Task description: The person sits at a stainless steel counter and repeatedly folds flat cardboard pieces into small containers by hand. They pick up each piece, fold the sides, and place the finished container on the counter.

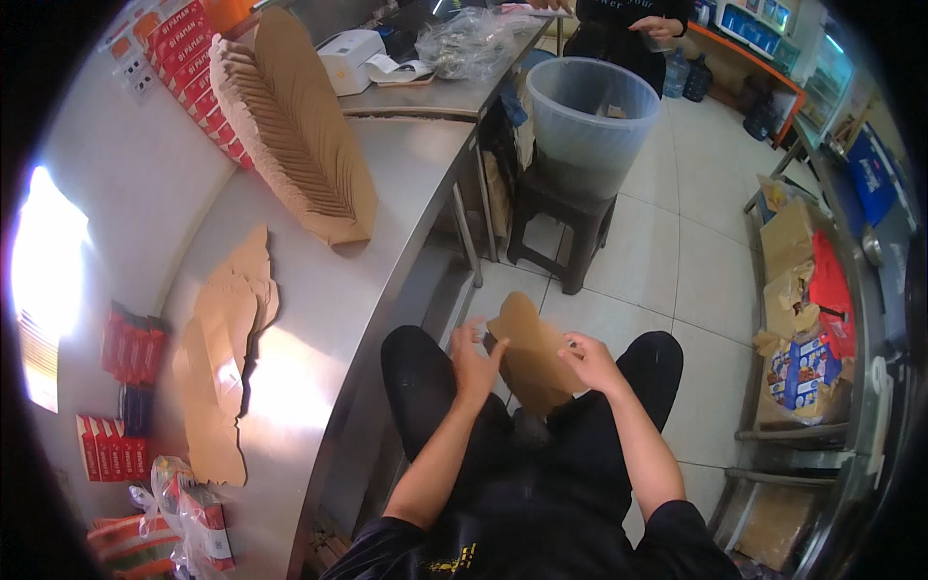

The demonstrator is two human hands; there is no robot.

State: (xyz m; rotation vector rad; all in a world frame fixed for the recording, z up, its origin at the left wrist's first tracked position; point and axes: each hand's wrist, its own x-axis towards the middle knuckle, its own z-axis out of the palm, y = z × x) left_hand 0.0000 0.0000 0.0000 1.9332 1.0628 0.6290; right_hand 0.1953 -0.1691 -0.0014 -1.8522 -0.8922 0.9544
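Observation:
Between my knees is a brown kraft cardboard piece, long, creased and upright, its lower end near my lap. My right hand pinches its right edge between thumb and fingers. At its left edge my left hand has its thumb against the cardboard, with the other fingers stretched out, apart and slightly blurred. On the steel counter to my left lies a loose pile of flat brown cardboard pieces. Farther along stands a long, tightly nested row of folded brown cardboard pieces.
A translucent tub stands on a dark plastic stool ahead. Red packets and a plastic bag line the left of the steel counter. A shelf rack holds packages at right. Another person stands beyond the tub.

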